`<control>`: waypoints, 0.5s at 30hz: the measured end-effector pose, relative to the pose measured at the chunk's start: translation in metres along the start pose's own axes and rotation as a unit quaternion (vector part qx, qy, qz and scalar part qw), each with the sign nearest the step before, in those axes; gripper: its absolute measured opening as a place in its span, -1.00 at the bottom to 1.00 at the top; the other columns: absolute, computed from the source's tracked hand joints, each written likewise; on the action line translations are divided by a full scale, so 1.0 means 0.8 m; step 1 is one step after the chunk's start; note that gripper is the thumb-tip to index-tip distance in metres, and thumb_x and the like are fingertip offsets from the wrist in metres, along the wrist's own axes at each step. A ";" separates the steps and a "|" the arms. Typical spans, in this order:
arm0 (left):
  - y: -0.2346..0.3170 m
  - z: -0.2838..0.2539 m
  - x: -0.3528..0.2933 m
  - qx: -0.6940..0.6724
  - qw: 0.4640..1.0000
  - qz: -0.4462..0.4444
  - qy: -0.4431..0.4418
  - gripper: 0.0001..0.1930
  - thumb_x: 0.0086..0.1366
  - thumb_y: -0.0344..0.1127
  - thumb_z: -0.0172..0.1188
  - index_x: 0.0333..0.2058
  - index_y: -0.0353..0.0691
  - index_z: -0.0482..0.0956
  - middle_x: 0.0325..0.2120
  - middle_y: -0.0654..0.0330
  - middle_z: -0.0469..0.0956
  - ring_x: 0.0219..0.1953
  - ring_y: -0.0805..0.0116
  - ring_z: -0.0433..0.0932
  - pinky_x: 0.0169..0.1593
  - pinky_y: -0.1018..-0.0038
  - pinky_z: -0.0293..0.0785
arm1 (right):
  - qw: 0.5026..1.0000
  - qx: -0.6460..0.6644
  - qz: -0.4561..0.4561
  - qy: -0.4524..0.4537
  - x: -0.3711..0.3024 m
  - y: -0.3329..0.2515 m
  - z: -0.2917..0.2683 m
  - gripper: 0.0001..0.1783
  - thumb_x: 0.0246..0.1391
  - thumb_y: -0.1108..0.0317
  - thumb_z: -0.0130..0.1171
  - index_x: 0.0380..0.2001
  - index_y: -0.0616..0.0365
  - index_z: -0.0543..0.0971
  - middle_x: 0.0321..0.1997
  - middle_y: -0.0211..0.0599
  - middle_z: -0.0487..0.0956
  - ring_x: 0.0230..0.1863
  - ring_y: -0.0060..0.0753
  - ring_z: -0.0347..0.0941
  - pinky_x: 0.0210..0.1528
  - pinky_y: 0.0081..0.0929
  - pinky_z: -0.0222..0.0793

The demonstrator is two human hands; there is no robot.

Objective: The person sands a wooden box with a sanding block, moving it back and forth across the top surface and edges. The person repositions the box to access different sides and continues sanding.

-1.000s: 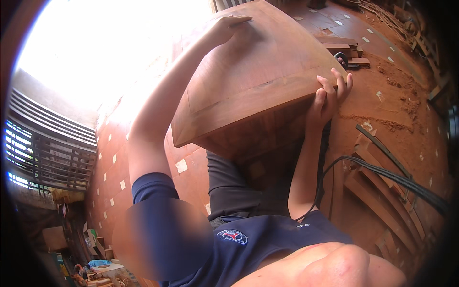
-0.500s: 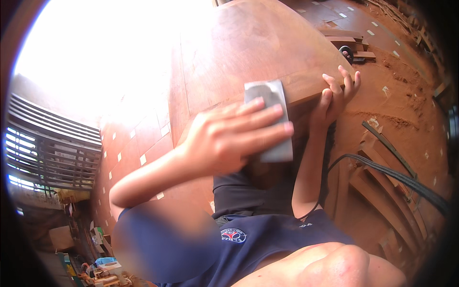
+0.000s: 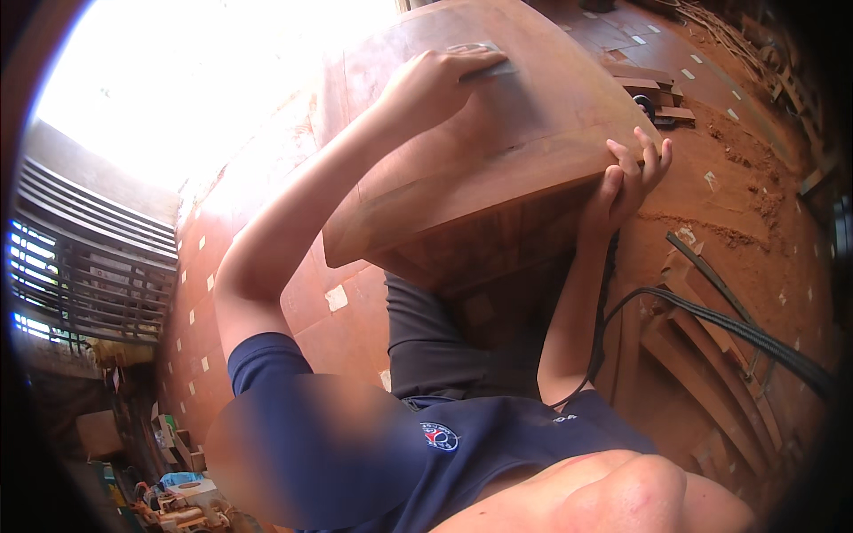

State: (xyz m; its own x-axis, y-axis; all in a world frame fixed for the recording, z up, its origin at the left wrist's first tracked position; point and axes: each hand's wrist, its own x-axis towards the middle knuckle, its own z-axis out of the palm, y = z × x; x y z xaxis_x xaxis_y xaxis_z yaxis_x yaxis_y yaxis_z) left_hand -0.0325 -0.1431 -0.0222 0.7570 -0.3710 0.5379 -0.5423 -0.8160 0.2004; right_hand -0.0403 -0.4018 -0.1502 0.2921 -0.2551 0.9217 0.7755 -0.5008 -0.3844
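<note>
A broad brown wooden panel [image 3: 462, 169], its face smooth and its near edge thick, is tilted up in front of me. On its upper face my left hand [image 3: 453, 71] presses down a grey abrasive sheet [image 3: 499, 69], fingers bent over it and the arm stretched far out. Much of the sheet is hidden beneath the hand. At the panel's near right corner my right hand [image 3: 626, 186] grips the edge, its fingertips showing at the rim. Dark trousers [image 3: 435, 346] show below the panel's shaded underside.
Curved wooden pieces [image 3: 711, 382] lie on the right, with a black cable [image 3: 737, 329] passing over them. Short boards [image 3: 653, 93] are stacked beyond the panel's right corner. Reddish sawdust [image 3: 737, 178] covers the floor there. A slatted grille [image 3: 98, 258] stands at the left.
My left hand has moved away from me with the abrasive sheet, from the panel's near edge onto its far upper face. My right hand stays on the corner.
</note>
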 end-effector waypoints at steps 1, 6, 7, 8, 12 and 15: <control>-0.020 0.011 0.010 -0.014 0.999 -0.032 -0.010 -0.53 0.24 -0.51 0.14 0.12 -0.03 0.64 0.08 0.11 0.63 0.12 0.03 0.59 0.18 0.22 0.54 | 1.000 -0.007 -0.001 -0.005 0.001 -0.001 0.002 -0.62 0.41 0.13 -0.13 -0.10 0.04 0.65 0.28 -0.13 0.43 0.51 0.26 0.00 0.51 0.28 -0.14; -0.039 0.018 0.023 0.008 0.995 -0.098 0.002 -0.47 0.17 -0.59 0.05 0.12 -0.11 0.64 0.07 0.02 0.62 0.04 -0.04 0.62 0.15 0.21 0.53 | 1.000 -0.004 0.008 0.010 -0.001 -0.001 0.003 -0.63 0.39 0.16 -0.12 -0.12 0.05 0.66 0.26 -0.12 0.45 0.49 0.26 0.04 0.51 0.28 -0.15; -0.027 0.022 0.013 0.005 0.995 -0.102 0.011 -0.46 0.15 -0.60 0.04 0.11 -0.12 0.64 0.05 0.00 0.63 0.02 -0.05 0.63 0.14 0.20 0.53 | 1.000 -0.005 0.002 0.005 -0.001 0.000 0.001 -0.63 0.39 0.16 -0.12 -0.12 0.05 0.66 0.26 -0.13 0.45 0.49 0.26 0.04 0.51 0.27 -0.15; 0.011 0.014 -0.004 0.012 0.995 -0.095 -0.008 -0.44 0.14 -0.56 0.07 0.16 -0.16 0.59 0.00 -0.09 0.63 -0.05 -0.12 0.63 0.08 0.15 0.55 | 1.000 -0.011 -0.002 0.003 -0.002 0.004 -0.002 -0.63 0.39 0.15 -0.11 -0.13 0.05 0.66 0.26 -0.14 0.45 0.49 0.26 0.04 0.51 0.27 -0.15; 0.135 -0.029 -0.095 0.175 0.982 0.043 -0.060 -0.39 0.11 -0.44 0.18 0.21 -0.31 0.39 -0.02 -0.15 0.55 0.01 -0.10 0.58 0.07 0.17 0.51 | 1.000 -0.003 0.003 0.005 -0.003 0.000 0.002 -0.61 0.39 0.11 -0.11 -0.15 0.03 0.67 0.27 -0.17 0.45 0.50 0.25 0.02 0.51 0.25 -0.15; 0.222 -0.092 -0.115 0.063 0.990 0.015 -0.126 -0.39 -0.01 -0.56 0.25 0.12 -0.30 0.59 0.02 -0.14 0.62 0.07 -0.18 0.61 0.15 0.10 0.55 | 1.000 -0.002 0.005 0.012 -0.003 0.001 0.003 -0.60 0.41 0.09 -0.12 -0.15 0.03 0.67 0.27 -0.18 0.45 0.51 0.25 0.01 0.51 0.25 -0.15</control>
State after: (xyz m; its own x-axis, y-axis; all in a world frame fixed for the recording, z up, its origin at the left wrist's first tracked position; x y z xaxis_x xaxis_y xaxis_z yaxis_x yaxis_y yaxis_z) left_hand -0.2256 -0.2213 0.0244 0.8168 -0.4819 0.3172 -0.5281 -0.8459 0.0744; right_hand -0.0391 -0.4000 -0.1529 0.2855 -0.2795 0.9167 0.7703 -0.5022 -0.3930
